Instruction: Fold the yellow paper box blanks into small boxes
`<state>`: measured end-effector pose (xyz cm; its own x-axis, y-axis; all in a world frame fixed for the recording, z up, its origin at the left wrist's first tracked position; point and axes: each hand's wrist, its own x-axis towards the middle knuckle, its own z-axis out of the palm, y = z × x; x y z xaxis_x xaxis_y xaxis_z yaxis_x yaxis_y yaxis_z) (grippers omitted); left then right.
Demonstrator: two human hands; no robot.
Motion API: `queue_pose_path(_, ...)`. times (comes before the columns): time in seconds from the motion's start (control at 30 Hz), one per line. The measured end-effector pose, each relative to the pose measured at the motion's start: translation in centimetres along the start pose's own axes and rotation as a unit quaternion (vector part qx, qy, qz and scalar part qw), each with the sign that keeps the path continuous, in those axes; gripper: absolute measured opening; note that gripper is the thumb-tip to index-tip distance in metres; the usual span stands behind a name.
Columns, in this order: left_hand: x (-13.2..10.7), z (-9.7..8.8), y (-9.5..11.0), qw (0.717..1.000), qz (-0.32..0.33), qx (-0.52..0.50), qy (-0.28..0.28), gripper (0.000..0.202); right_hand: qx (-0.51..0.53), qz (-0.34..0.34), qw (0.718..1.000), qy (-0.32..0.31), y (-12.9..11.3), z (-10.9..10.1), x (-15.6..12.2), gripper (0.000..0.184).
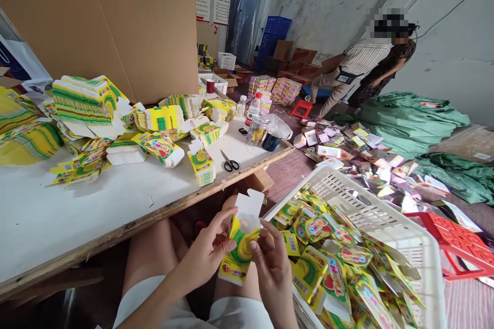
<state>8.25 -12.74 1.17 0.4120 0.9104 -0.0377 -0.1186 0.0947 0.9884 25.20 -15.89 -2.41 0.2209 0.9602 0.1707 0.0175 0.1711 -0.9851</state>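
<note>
Above my lap, both hands hold one small yellow and green carton point(244, 249). Its white top flaps stand up unfolded. My left hand point(216, 239) pinches the carton's left side, thumb on the printed front. My right hand point(272, 257) grips its right edge between thumb and fingers. Just right of my right hand is a white plastic crate point(417, 231) heaped with cartons point(311, 267) of the same print. On the table point(127, 200) to my left lie stacks of flat cartons point(83, 97), and a small bundle point(201, 164) sits near its edge.
Black-handled scissors point(230, 165) lie near the table edge, with a dark cup point(271, 141), a jar point(258, 131) and bottles behind. A red stool point(455, 241) stands right of the crate. Loose cartons point(347, 149) and green sacks point(412, 118) cover the floor beyond. Two people point(363, 61) stand at the back.
</note>
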Motion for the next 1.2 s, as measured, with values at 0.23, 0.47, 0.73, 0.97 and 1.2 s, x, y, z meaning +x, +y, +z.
queue_pose_path(0.23,-0.3,-0.4,-0.5,0.991,-0.069,-0.071,-0.093,0.041,-0.049,0.01,0.996,-0.074,-1.5,-1.1,0.7,0.032)
queue_pose_path(0.47,-0.1,-0.3,-1.2,0.992,-0.052,-0.057,-0.103,0.057,-0.047,-0.027,0.999,-0.007,-1.2,-1.3,0.9,0.03)
queue_pose_path(0.73,0.1,0.1,-1.3,0.999,-0.028,0.016,-0.027,0.047,-0.121,0.047,0.988,-0.089,-1.3,-1.4,1.0,0.039)
queue_pose_path(0.97,-0.1,0.0,-1.2,0.998,-0.021,0.034,-0.041,0.05,-0.173,0.039,0.982,-0.062,0.2,-0.1,1.0,0.029)
queue_pose_path(1.2,0.0,0.3,-0.8,0.999,-0.027,0.024,-0.031,0.05,-0.158,0.034,0.983,-0.088,-0.2,0.2,1.0,0.036)
